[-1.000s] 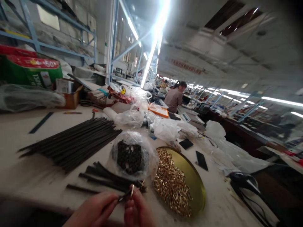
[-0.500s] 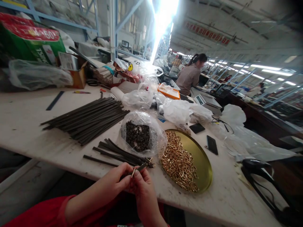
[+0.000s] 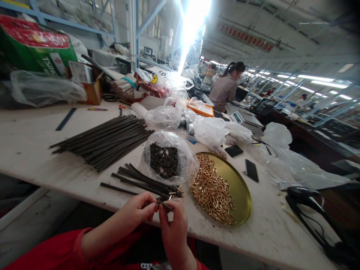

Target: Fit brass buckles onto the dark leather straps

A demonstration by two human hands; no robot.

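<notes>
At the table's front edge my left hand (image 3: 142, 208) and my right hand (image 3: 174, 219) meet with fingertips pinched. Between them is a dark strap (image 3: 167, 206), with a small gold buckle (image 3: 158, 201) at my left fingertips; the fingers partly cover both. Just beyond lie several dark straps (image 3: 137, 180), some with gold buckles at their right ends. A clear plastic bag (image 3: 187, 165) behind these holds small black pieces (image 3: 164, 161). To the right, gold buckles (image 3: 212, 191) are heaped on the left side of a round gold tray (image 3: 242, 195).
A larger pile of dark strips (image 3: 104, 140) lies left. Beyond the tray are a phone (image 3: 251, 170) and a black flat object (image 3: 234, 151). Plastic bags (image 3: 209, 131) and a scale (image 3: 244, 120) stand farther back. A person (image 3: 226, 88) is in the background.
My right hand has turned, its fingers now bent over the strap from above. The strap end that stuck up to the right now sits lower, mostly covered by my fingers.
</notes>
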